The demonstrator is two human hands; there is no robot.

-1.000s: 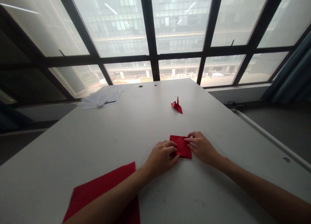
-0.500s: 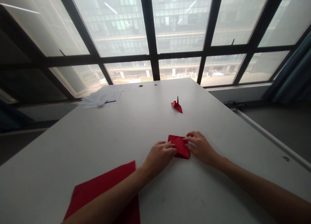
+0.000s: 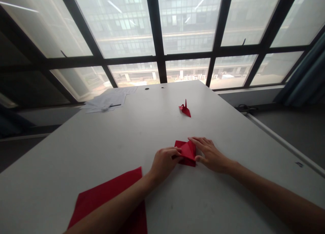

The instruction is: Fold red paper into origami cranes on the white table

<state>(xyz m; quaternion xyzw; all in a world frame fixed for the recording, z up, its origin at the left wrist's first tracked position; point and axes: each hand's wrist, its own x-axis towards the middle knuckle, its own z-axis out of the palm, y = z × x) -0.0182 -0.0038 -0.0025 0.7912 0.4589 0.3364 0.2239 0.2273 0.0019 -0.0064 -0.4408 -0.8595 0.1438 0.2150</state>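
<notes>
A folded piece of red paper (image 3: 187,150) lies on the white table between my hands, with one flap lifted a little. My left hand (image 3: 166,159) pinches the flap's edge at the paper's left side, thumb below and fingers on top. At the right edge, my right hand (image 3: 208,154) is open, its fingers stretched out and the index fingertip touching the upper edge. The thumb of that hand rests by the lower right side. Farther back stands a red paper crane (image 3: 185,109), apart from both hands.
A large red sheet (image 3: 109,193) lies at the front left, partly under my left forearm. White papers (image 3: 109,98) with a dark pen (image 3: 115,105) on them are at the back left. The white table (image 3: 122,136) reaches toward the windows (image 3: 188,21).
My left fingers now pinch the flap, which has risen from the folded paper. My right hand has straightened its fingers and shifted its index fingertip left along the upper edge.
</notes>
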